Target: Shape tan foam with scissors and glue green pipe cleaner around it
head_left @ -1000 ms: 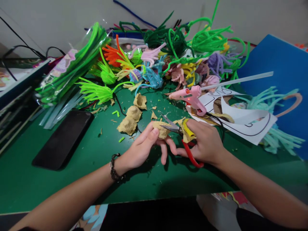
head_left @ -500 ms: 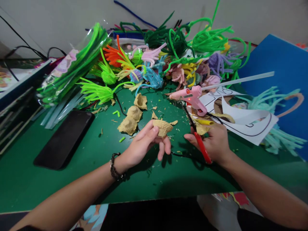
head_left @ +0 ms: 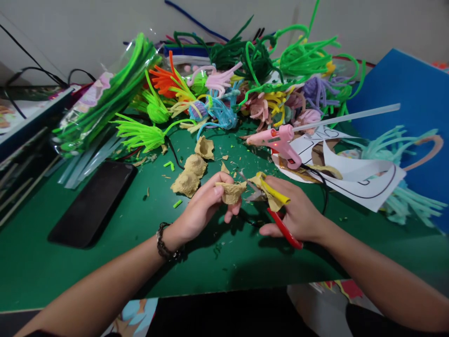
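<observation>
Between the thumb and fingers of my left hand (head_left: 206, 199) is a tan egg-carton cup (head_left: 232, 192), its torn edge facing right. My right hand (head_left: 298, 206) grips red-handled scissors (head_left: 286, 229), the blades spread apart and pointing at the cup's right side. A crumpled tan carton scrap with a yellow strip (head_left: 275, 189) sits over the scissors at my right fingers; how it is held is hidden. Beyond my left hand lie joined carton cups (head_left: 189, 175) and a single carton cup (head_left: 205, 148) on the green table (head_left: 210, 262).
A pink glue gun (head_left: 277, 140) with a long glue stick rests on cut white paper (head_left: 368, 180) at the right. Bunches of pipe cleaners (head_left: 217, 93) fill the back. A black phone (head_left: 94, 203) lies left, near clear glue sticks (head_left: 91, 159). Small scraps litter the tabletop.
My right hand has moved left with the scissors, bringing the open blades beside the carton cup. My left hand has shifted slightly left and turned the cup.
</observation>
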The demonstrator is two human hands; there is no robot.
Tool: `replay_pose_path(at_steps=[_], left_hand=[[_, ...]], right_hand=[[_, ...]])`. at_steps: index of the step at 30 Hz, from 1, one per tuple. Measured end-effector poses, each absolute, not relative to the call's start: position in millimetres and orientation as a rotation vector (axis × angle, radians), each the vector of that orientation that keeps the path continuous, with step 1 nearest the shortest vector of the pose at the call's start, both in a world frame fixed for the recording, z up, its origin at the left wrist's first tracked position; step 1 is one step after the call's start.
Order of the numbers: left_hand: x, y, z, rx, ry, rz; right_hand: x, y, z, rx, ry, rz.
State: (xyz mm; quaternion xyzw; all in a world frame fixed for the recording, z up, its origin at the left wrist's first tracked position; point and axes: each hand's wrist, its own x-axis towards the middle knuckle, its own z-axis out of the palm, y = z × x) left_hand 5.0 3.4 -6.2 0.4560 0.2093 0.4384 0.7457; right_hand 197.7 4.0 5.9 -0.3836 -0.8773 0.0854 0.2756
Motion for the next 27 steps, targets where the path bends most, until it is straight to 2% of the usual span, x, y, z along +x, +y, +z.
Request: replay_pose_path(at_steps=[6,19,27], left_hand=[[5.8,2.3,-8.3,1.031,0.419,0.91],[7.4,-0.7,-13.3,1.172,0.481,0.92],[7.8,-1.2,-14.0,1.156,0.505,0.909]], right_hand=[[195.8,2.6,5.8,-1.011,-2.329,0.256],[200.9,0.6,10.8,-1.033,-2.318,-0.267],[203.1,0.7,12.0,-1.026,-2.332,-0.345]])
